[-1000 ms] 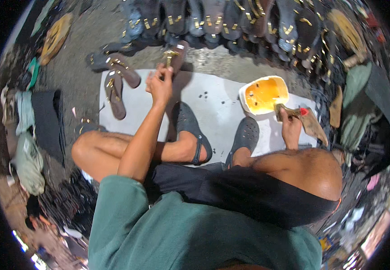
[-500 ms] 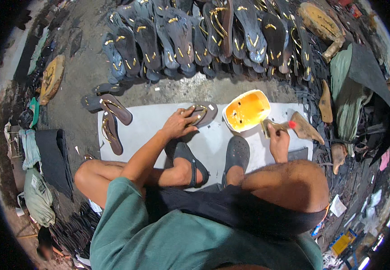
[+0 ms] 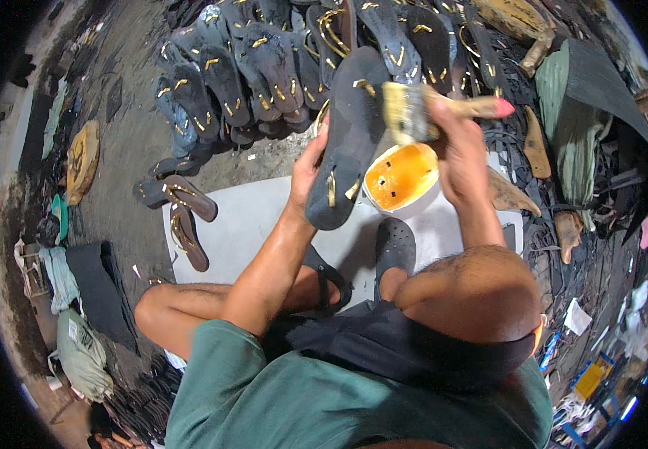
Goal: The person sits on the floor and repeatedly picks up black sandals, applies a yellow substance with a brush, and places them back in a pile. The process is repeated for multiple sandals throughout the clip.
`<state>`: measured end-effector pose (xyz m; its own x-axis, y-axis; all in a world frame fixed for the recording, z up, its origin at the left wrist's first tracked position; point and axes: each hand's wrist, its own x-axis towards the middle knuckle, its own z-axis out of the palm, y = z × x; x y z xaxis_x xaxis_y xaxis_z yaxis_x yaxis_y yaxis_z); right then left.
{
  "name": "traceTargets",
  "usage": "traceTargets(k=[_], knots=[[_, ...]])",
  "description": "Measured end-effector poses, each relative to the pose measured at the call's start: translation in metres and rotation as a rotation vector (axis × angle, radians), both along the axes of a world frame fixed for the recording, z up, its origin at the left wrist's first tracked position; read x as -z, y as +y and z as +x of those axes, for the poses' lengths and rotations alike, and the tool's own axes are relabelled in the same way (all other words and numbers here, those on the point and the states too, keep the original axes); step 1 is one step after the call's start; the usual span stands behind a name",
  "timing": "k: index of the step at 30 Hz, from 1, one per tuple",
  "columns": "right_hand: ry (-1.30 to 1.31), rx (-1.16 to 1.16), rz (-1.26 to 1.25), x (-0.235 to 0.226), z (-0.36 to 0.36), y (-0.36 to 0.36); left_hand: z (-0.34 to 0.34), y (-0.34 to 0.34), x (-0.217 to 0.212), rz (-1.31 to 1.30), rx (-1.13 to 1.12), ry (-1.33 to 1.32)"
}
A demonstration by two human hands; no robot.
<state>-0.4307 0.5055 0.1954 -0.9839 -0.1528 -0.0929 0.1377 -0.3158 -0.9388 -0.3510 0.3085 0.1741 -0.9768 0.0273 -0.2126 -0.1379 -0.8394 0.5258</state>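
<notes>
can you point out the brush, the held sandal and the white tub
Brush [image 3: 417,114]: head view, on the grey band beside the bristles.
Held sandal [image 3: 346,138]: head view, mid-sole, on the underside.
White tub [image 3: 418,201]: head view, on its lower-right wall.

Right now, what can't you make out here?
Head view, hidden: the far face of the sandal, turned away; most fingers of the left hand, behind it.
Head view, blurred: the bristles of the brush in the right hand, probably from motion.
Head view, cut off: some far sandals, by the top edge.
Head view, too small: what the dark specks in the tub are.
</notes>
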Motion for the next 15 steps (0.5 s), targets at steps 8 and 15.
traceTargets(k=[8,15], knots=[[0.655,-0.251,0.265,-0.030,-0.004,-0.021,0.012,-0.005,0.001,-0.014,0.099,-0.001],[0.589,0.049,0.591,-0.039,-0.041,-0.011,0.023,-0.014,0.005,-0.128,0.102,0.103]])
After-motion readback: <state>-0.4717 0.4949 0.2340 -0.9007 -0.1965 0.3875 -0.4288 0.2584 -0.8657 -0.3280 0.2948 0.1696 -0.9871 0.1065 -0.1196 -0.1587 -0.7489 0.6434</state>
